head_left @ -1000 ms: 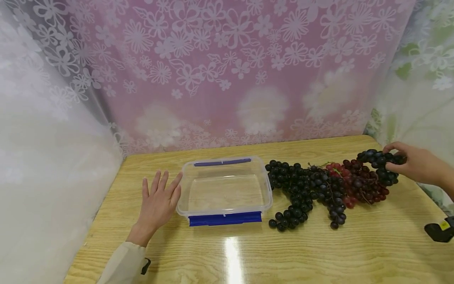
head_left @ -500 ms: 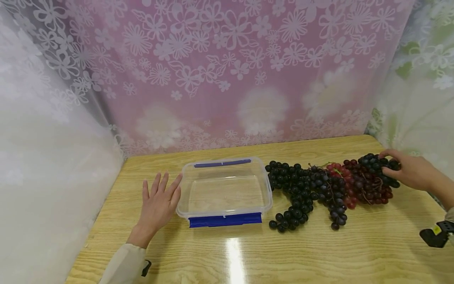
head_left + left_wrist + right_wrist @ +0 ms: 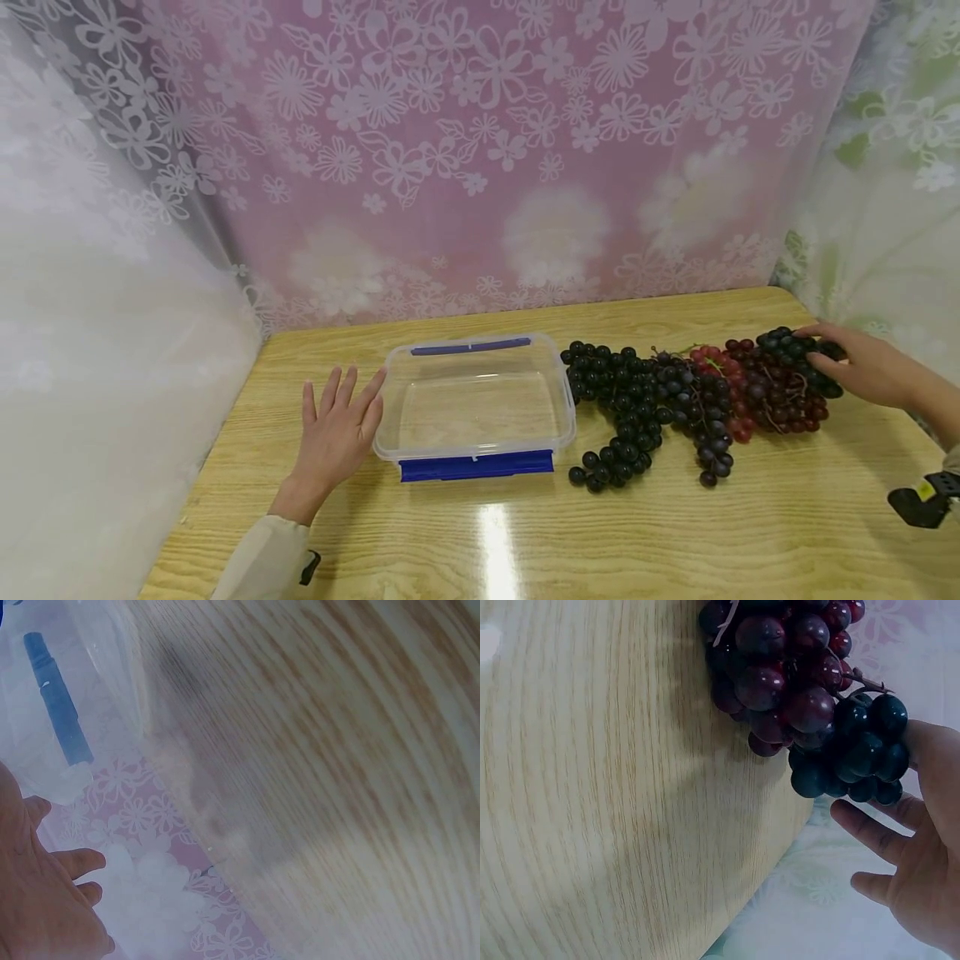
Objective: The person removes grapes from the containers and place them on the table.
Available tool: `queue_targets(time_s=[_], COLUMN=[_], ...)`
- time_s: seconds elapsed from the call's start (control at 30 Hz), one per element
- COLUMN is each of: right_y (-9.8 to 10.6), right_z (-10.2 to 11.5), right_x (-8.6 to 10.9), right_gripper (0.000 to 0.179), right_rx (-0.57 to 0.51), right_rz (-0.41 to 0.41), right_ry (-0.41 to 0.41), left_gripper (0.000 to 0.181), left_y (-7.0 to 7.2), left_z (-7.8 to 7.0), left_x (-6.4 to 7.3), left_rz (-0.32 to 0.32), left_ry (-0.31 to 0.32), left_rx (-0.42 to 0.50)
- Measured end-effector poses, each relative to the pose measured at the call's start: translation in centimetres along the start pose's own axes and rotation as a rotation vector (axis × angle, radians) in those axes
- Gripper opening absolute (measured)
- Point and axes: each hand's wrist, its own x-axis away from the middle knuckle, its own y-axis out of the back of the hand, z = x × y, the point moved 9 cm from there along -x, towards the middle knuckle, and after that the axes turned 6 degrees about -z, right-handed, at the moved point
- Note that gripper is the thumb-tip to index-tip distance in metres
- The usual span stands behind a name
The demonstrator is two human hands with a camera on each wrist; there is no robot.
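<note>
My left hand (image 3: 336, 425) lies with fingers spread beside a clear plastic container (image 3: 480, 408) with blue side clips, its fingertips at the container's left rim. At the far right, my right hand (image 3: 862, 362) rests at a small bunch of black grapes (image 3: 787, 346) that lies on a dark red bunch (image 3: 780, 400). In the right wrist view, the fingers (image 3: 874, 829) look straight and loose beneath those black grapes (image 3: 859, 754); part of the hand is hidden behind them. More bunches stretch leftward: bright red (image 3: 716, 360), purple-black (image 3: 697, 400) and black (image 3: 630, 400).
The wooden table (image 3: 675, 533) bears the container and grapes. Pink flowered curtain (image 3: 480, 167) hangs behind it, with pale cloth at both sides. The black bunch lies close against the container's right side.
My right hand has lowered the small black bunch onto the dark red grapes, moving slightly left, and its fingers have straightened somewhat. The left hand and container have stayed in place.
</note>
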Motion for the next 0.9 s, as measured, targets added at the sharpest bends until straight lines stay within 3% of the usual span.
queue_targets(time_s=[0.3, 0.57, 0.73, 0.9], right_y=[-0.5, -0.9, -0.6, -0.5], right_z=[-1.6, -2.5, -2.4, -1.8], right_x=[0.3, 0.5, 0.6, 0.5], right_gripper=[0.046, 0.041, 0.039, 0.05], right_rx=[-0.014, -0.006, -0.02, -0.071], right_rz=[0.036, 0.064, 0.064, 0.073], right_ry=[-0.043, -0.029, -0.03, -0.052], left_gripper=[0.05, 0.049, 0.048, 0.049], left_y=[-0.1, -0.1, -0.3, -0.3], left_z=[0.2, 0.2, 0.2, 0.3], left_x=[0.0, 0.1, 0.1, 0.0], left_rz=[-0.002, 0.004, 0.004, -0.003], left_ry=[0.003, 0.009, 0.012, 0.011], left_rx=[-0.001, 0.011, 0.013, 0.014])
